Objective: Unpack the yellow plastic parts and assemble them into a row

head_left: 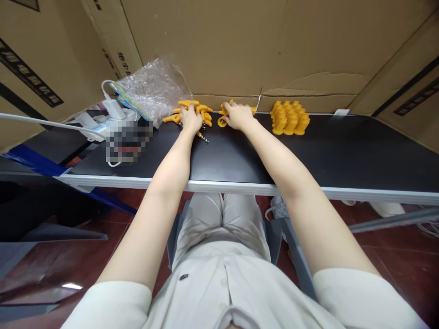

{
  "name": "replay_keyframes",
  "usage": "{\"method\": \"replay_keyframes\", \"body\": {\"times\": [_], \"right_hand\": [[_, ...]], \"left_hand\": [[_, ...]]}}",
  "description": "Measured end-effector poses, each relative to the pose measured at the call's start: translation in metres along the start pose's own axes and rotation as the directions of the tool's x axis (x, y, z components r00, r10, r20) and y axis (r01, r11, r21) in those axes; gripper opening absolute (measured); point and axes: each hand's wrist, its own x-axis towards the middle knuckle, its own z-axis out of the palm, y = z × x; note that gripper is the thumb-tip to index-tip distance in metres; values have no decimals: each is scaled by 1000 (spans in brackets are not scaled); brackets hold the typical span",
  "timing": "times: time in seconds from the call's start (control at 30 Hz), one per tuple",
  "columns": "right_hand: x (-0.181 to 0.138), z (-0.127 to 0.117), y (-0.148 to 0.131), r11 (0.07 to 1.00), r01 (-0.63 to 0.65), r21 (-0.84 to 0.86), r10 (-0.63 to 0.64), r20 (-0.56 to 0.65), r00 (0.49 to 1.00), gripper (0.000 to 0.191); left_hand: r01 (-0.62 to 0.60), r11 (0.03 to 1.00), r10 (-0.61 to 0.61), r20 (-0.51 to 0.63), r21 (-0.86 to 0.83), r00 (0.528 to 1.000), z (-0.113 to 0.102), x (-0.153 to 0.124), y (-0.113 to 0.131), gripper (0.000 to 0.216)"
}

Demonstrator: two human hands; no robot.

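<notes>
Several yellow corkscrews point(169, 118) with metal spirals lie in a loose pile near the back of the black table. My left hand point(191, 119) is over this pile, its fingers closed on a yellow corkscrew handle; one bare spiral point(205, 138) points out below the hand. Just to the right, my right hand point(238, 115) is closed round a yellow plastic piece with a round flange point(222, 122). My fingers hide most of that piece. Farther right, several yellow cylindrical pieces point(290, 118) stand upright in tight rows.
Clear plastic packaging point(154, 89) leans at the back left beside a white power strip point(120, 121) with plugs and cables. A blurred dark object point(128, 141) lies in front of it. Cardboard walls point(240, 45) enclose the black table point(360, 155), which has a metal front edge point(233, 187).
</notes>
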Motion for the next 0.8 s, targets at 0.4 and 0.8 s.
{"method": "replay_keyframes", "body": {"times": [0.4, 0.8], "right_hand": [[14, 31, 19, 967, -255, 19, 256, -107, 961, 61], [-19, -22, 20, 971, -234, 37, 233, 44, 972, 43]], "left_hand": [[102, 993, -106, -73, -65, 992, -6, -8, 13, 48], [22, 999, -25, 102, 28, 994, -9, -17, 18, 55]]}}
